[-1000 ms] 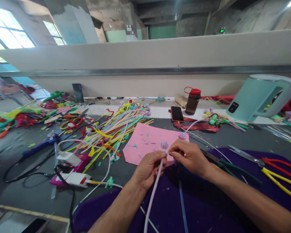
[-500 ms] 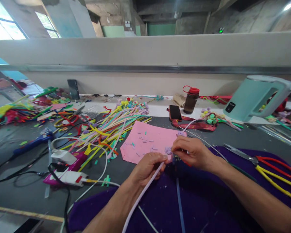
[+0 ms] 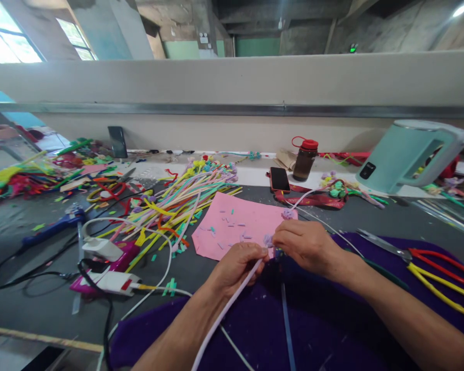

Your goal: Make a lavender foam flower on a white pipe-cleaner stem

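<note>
My left hand (image 3: pixel 237 265) is closed in a pinch around a pale lilac stem (image 3: pixel 225 312), which curves down toward me. At the stem's upper end, just past my left fingertips, is a small fuzzy lilac flower (image 3: pixel 268 240). From the right, my right hand (image 3: pixel 307 245) has its fingers pressed together at the flower's edge; its fingertips are partly hidden. Both hands are above the near edge of a pink sheet (image 3: pixel 212 245) scattered with short lilac and green snippets. Another lilac flower (image 3: pixel 288 213) lies on the sheet's right corner, its pale stem curving away behind.
Bundled coloured stems (image 3: pixel 178 201) lie left of the sheet, near a power strip (image 3: pixel 114 283) with cables and a blue glue gun (image 3: pixel 54 226). Red-and-yellow-handled scissors (image 3: pixel 406 253) rest on purple cloth at right. Behind are a phone (image 3: pixel 279 180), a bottle (image 3: pixel 305 162) and a kettle (image 3: pixel 398 159).
My right hand has turned slightly and its fingers have closed in toward the flower. The left hand keeps its pinch on the stem, almost unmoved.
</note>
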Demonstrator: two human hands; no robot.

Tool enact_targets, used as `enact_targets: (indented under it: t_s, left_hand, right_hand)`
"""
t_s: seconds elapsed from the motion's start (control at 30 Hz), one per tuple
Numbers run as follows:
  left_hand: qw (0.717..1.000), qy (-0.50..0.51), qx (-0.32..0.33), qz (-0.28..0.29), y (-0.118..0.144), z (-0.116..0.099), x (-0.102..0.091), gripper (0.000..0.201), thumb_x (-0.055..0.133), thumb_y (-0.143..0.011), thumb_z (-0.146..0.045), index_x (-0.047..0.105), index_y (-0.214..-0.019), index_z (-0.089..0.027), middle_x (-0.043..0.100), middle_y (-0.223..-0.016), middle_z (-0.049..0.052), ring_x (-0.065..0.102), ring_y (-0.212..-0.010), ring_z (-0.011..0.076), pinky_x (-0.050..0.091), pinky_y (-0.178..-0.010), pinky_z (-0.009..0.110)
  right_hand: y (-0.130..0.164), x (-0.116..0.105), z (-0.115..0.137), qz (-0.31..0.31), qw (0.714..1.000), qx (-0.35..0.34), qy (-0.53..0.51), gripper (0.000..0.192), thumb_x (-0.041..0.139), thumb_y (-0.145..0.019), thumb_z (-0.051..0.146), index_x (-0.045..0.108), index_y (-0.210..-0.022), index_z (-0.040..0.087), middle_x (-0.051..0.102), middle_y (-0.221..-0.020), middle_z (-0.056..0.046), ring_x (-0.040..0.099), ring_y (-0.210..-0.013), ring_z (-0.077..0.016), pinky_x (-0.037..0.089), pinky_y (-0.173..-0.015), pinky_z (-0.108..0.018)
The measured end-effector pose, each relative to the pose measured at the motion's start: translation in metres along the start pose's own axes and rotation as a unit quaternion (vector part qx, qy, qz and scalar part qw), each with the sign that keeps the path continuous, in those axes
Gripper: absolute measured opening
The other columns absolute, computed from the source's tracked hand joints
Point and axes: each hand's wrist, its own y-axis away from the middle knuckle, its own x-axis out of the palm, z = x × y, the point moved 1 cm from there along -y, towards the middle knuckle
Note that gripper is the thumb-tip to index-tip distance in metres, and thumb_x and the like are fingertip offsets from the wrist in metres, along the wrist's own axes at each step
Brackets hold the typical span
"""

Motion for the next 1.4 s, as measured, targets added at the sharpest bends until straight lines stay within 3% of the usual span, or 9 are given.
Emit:
enact_targets:
  t_s: [0.73, 0.93, 1.13, 1.4]
  left_hand:
    - [0.999, -0.010, 0.010, 0.046, -0.003, 0.002, -0.005, 0.014, 0.061, -0.065, -0.024, 0.058, -0.059, -0.012, 0.047, -0.036, -0.004, 0.031, -0.025, 0.0041, 0.015, -0.029, 0.018]
    - [0.998, 0.025, 0.003, 0.055, -0.002, 0.000, -0.006, 0.014, 0.059, -0.068, -0.024, 0.057, -0.062, -0.011, 0.045, -0.036, -0.004, 0.029, -0.026, 0.0036, 0.015, -0.029, 0.016]
    - [0.993, 0.108, 0.011, 0.050, 0.002, -0.005, -0.005, 0.012, 0.059, -0.068, -0.023, 0.057, -0.067, -0.011, 0.048, -0.042, -0.003, 0.033, -0.031, 0.0031, 0.018, -0.029, 0.014]
    - [0.992, 0.111, 0.014, 0.056, 0.001, -0.004, -0.008, 0.016, 0.061, -0.068, -0.026, 0.057, -0.070, -0.011, 0.045, -0.042, -0.004, 0.032, -0.031, 0.0026, 0.016, -0.030, 0.013]
  right_hand:
    - [0.002, -0.001, -0.005, 0.023, 1.000, 0.001, 0.008, 0.018, 0.046, -0.081, 0.006, 0.059, -0.081, 0.018, 0.062, -0.077, -0.003, 0.055, -0.071, -0.0126, 0.036, -0.060, -0.022]
    - [0.004, -0.008, -0.011, -0.025, 0.999, -0.004, -0.027, 0.017, 0.047, -0.084, 0.013, 0.062, -0.089, 0.021, 0.065, -0.085, -0.002, 0.059, -0.073, -0.0115, 0.041, -0.061, -0.021]
    - [0.003, -0.028, -0.017, -0.131, 0.986, 0.072, -0.073, 0.020, 0.050, -0.085, 0.023, 0.059, -0.102, 0.018, 0.062, -0.092, -0.008, 0.060, -0.079, -0.0134, 0.048, -0.066, -0.023]
    - [0.003, -0.011, -0.019, -0.115, 0.989, 0.068, -0.070, 0.016, 0.050, -0.085, 0.023, 0.061, -0.095, 0.019, 0.064, -0.088, -0.006, 0.060, -0.077, -0.0140, 0.048, -0.067, -0.024]
